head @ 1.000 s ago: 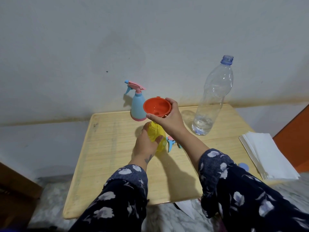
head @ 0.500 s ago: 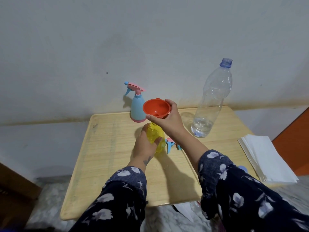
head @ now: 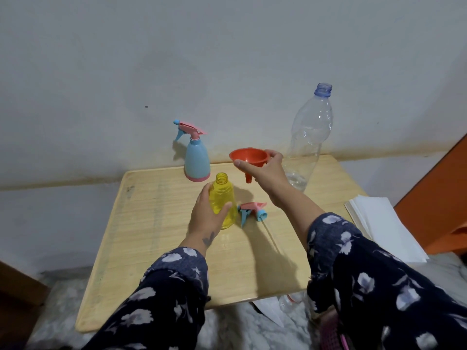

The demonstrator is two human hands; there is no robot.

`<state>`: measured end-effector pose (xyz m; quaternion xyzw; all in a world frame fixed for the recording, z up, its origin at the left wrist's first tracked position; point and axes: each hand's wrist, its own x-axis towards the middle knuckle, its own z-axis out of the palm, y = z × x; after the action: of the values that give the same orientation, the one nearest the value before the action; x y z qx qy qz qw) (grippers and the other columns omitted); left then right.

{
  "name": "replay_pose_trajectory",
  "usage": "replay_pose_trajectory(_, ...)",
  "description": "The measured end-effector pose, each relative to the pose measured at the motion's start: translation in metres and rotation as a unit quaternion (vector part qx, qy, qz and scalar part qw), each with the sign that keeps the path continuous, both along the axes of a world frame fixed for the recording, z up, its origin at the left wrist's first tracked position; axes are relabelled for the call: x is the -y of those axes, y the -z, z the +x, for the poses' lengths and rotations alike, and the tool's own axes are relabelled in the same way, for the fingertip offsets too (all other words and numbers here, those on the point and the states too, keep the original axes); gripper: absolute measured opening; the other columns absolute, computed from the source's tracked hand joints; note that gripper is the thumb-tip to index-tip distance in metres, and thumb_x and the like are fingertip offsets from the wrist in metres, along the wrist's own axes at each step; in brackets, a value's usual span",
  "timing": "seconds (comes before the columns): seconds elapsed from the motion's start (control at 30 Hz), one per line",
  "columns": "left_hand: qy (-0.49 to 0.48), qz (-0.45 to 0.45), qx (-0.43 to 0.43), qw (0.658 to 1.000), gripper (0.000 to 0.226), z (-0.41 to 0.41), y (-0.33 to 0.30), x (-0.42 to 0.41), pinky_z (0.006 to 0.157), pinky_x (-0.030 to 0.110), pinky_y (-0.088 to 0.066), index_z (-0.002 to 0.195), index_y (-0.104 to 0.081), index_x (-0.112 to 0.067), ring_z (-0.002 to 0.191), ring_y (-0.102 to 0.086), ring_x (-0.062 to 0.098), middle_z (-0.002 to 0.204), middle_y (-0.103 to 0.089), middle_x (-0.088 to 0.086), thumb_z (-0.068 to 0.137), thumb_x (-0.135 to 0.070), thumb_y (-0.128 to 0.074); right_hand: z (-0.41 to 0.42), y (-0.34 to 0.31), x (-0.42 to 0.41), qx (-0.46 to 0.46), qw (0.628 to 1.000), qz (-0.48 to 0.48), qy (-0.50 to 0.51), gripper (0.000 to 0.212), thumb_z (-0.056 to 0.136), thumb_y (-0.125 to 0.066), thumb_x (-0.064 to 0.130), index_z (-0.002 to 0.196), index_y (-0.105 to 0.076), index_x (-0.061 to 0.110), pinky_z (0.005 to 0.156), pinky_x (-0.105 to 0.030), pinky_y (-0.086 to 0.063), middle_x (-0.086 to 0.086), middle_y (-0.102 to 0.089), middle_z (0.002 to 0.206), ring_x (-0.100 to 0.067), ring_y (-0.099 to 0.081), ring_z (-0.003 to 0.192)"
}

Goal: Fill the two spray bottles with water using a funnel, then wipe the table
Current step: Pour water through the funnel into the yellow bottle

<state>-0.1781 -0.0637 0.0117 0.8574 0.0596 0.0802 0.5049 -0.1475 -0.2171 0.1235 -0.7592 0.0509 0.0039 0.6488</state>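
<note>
Two hands work here: my left hand (head: 207, 218) grips the yellow bottle (head: 222, 198), upright and uncapped at mid-worktop (head: 151, 223); my right hand (head: 265, 170) pinches the funnel (head: 249, 157) by its rim, held in the air just right of the bottle's neck, spout down. The step in hand looks like moving the funnel about the open neck. I keep the bottle steady, hold the funnel level, and avoid knocking the loose sprayer (head: 252, 210) lying beside the bottle. The blue bottle (head: 197, 157) stands capped near the wall; the water bottle (head: 308, 137) stands open behind my right hand.
</note>
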Motion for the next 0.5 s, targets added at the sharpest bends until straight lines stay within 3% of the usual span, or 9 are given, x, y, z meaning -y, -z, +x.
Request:
replay_pose_trajectory(0.07,-0.003,0.005,0.004,1.0,0.074,0.001,0.002,0.0,0.102,0.041,-0.044,0.146,-0.033,-0.026,0.129,-0.048,0.021,0.144,-0.047,-0.001,0.084,-0.039,-0.07,-0.001,0.016,0.019,-0.027,1.0,-0.012,0.004,0.085,0.072,-0.083,0.03,0.135,-0.029,0.012,0.062,-0.014,-0.04,0.001,-0.045,0.122,-0.016,-0.049,0.106)
replay_pose_trajectory(0.23,-0.013,0.008,0.001,1.0,0.076,0.004,0.007,0.001,0.102,0.042,-0.044,0.147,-0.031,-0.027,0.129,-0.047,0.022,0.144,-0.047,0.0,0.084,-0.042,-0.07,-0.012,0.059,0.062,-0.105,0.994,-0.005,0.012,0.062,0.075,-0.079,0.032,0.124,-0.049,0.01,0.067,-0.023,-0.044,-0.008,-0.06,0.119,-0.016,-0.059,0.096)
replay_pose_trajectory(0.37,-0.023,0.001,0.005,1.0,0.074,0.004,0.011,0.003,0.103,0.044,-0.044,0.145,-0.032,-0.031,0.128,-0.048,0.021,0.142,-0.048,-0.002,0.083,-0.044,-0.07,-0.022,0.091,0.088,-0.098,0.992,-0.06,0.053,0.081,0.069,-0.083,0.028,0.137,-0.04,0.015,0.096,-0.035,-0.048,-0.002,-0.049,0.127,-0.019,-0.052,0.112)
replay_pose_trajectory(0.5,-0.028,0.001,0.011,1.0,0.074,0.004,0.013,0.003,0.104,0.044,-0.044,0.146,-0.03,-0.031,0.129,-0.048,0.021,0.143,-0.048,-0.003,0.084,-0.044,-0.069,-0.028,0.11,0.097,-0.07,0.977,-0.192,0.056,0.085,0.06,-0.085,0.033,0.132,-0.041,0.023,0.1,-0.043,-0.047,0.003,-0.042,0.126,-0.015,-0.05,0.11)
